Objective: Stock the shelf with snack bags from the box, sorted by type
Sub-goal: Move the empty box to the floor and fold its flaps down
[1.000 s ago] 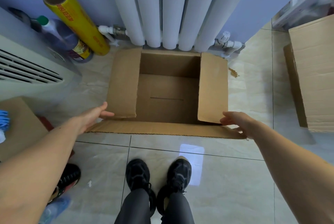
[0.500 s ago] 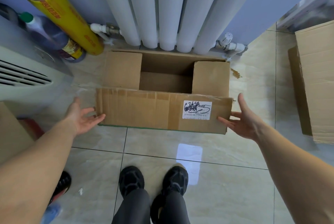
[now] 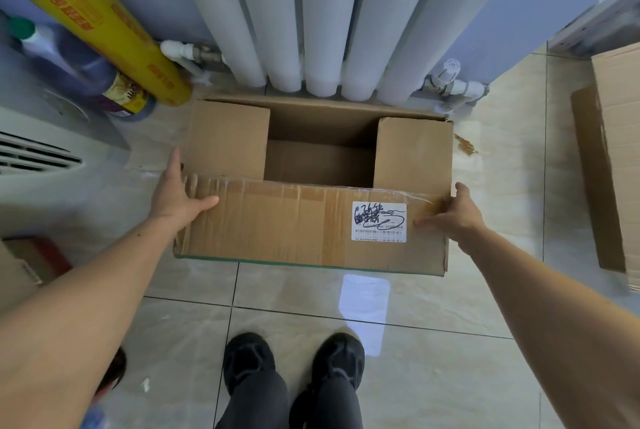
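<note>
Radiator, white, ribbed, fixed to the blue wall beyond both sets of fingertips; it blocks the far side, which likely explains why the carton is handled from the near side. Floor, pale glossy tile, bearing everything listed. Box, brown corrugated cardboard, standing on the floor between the two hands, its far edge close against the radiator foot; the two short flaps are folded inward, and the long near flap with its white label is raised between the hands, apparently being folded over the opening. The part of the interior that shows holds no snack bags, so the task's goods are not in view here, nor is the shelf; this suggests an emptied carton being closed or cleared away. Second carton, same material, well to the right of the right fingertips. Appliance with vent slats, grey-white, left of the left fingers. Yellow film roll, leaning at the wall beyond the left fingertips, with a dark bottle just beside it. Left hand, fingers straight along the box's left corner, thumb laid across the flap face, pressing rather than gripping. Right hand, thumb stretched flat on the flap toward the label, fingers reaching around the right edge; their curl cannot be told. Black shoes, near side of both wrists.
</note>
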The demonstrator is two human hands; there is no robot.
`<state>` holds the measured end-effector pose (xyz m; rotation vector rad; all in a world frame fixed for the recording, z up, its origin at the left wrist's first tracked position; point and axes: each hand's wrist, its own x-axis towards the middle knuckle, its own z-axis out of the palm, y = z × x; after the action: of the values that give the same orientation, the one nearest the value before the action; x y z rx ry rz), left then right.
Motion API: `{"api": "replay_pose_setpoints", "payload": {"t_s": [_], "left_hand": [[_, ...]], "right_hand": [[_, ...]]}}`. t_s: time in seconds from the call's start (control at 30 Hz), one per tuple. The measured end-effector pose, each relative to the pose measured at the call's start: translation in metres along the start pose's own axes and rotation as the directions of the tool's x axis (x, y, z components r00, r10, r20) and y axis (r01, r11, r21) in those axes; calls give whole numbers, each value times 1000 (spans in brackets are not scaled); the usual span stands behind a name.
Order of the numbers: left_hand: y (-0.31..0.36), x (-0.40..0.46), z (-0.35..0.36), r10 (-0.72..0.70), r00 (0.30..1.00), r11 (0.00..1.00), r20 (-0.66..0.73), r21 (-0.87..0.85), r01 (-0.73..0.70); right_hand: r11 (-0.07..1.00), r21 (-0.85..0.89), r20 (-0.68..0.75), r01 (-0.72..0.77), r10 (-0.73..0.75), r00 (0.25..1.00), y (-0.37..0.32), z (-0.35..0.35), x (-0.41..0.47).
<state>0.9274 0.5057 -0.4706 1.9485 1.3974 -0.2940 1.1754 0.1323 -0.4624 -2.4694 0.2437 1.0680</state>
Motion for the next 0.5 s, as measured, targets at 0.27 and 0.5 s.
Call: {"api": "replay_pose_setpoints", "payload": {"t_s": [0.27, 0.5], "left_hand": [[-3, -26, 2, 1, 972, 942, 236, 327, -80], [-11, -26, 11, 71, 960, 893, 270, 412, -182]], "right_hand": [[964, -261, 170, -58, 104, 980, 9, 6, -21], [962, 273, -48, 10, 3, 999, -32, -6, 4]]}}
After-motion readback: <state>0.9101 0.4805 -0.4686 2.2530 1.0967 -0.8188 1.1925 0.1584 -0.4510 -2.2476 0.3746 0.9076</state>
